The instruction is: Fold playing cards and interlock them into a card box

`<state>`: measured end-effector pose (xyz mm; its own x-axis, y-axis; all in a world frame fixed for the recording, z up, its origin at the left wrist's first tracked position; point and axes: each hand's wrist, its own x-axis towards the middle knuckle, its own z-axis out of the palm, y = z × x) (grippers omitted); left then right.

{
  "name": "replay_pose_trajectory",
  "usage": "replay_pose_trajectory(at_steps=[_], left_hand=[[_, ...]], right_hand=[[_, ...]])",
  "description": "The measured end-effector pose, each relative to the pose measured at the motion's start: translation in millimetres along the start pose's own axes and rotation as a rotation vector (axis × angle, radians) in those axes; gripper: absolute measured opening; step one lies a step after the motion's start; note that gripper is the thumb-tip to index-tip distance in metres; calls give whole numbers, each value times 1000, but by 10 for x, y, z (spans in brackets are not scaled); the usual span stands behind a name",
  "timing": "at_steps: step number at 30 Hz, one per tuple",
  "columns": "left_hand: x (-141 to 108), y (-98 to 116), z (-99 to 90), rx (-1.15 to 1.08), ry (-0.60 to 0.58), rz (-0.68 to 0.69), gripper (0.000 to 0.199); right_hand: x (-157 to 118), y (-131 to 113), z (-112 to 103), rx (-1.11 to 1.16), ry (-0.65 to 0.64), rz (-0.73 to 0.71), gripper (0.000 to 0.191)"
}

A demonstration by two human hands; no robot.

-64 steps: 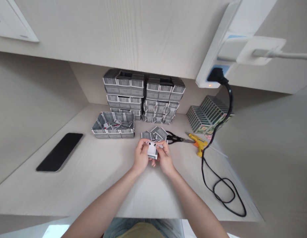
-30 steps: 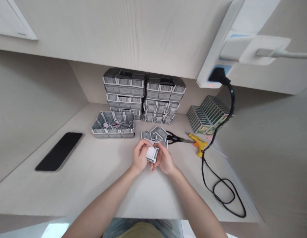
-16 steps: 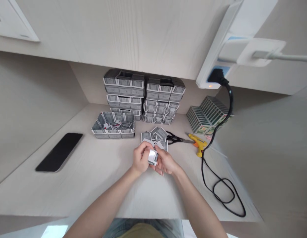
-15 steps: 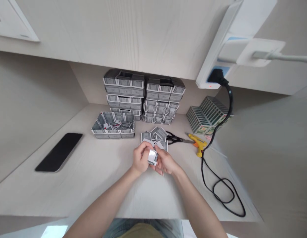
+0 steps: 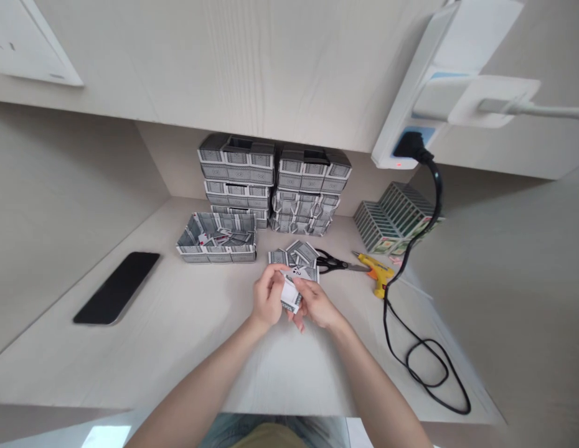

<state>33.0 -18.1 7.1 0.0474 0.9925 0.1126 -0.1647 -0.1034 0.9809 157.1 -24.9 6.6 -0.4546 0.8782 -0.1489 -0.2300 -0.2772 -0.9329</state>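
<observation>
Between both hands is a folded playing card (image 5: 291,295), its white side up and a patterned strip along its lower edge. My left hand (image 5: 269,295) grips it from the left, thumb on top. My right hand (image 5: 316,304) pinches its right side, with some fingers stretched out beneath. Just beyond the hands lies a loose pile of grey-backed cards (image 5: 303,252), one of them face up. An open box made of cards (image 5: 217,254) stands to the left and holds folded card pieces.
Stacked card boxes (image 5: 236,172) stand at the back. Black scissors (image 5: 334,263), a yellow glue gun (image 5: 379,272) and a looped black cable (image 5: 411,372) lie right. Striped card packs (image 5: 396,218) are behind them. A phone (image 5: 116,288) lies left; a power strip (image 5: 406,93) is above.
The folded card has tilted and shows more of its white face between my fingers. The whole view has shifted slightly.
</observation>
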Motion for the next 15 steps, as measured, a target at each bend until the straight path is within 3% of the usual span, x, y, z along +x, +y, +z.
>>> replay_pose_trajectory(at_steps=[6, 15], left_hand=[[112, 87, 9, 223, 34, 181, 23], [134, 128, -21, 95, -101, -27, 31]], right_hand=[[32, 38, 2, 66, 25, -74, 35], [43, -10, -5, 264, -108, 14, 38]])
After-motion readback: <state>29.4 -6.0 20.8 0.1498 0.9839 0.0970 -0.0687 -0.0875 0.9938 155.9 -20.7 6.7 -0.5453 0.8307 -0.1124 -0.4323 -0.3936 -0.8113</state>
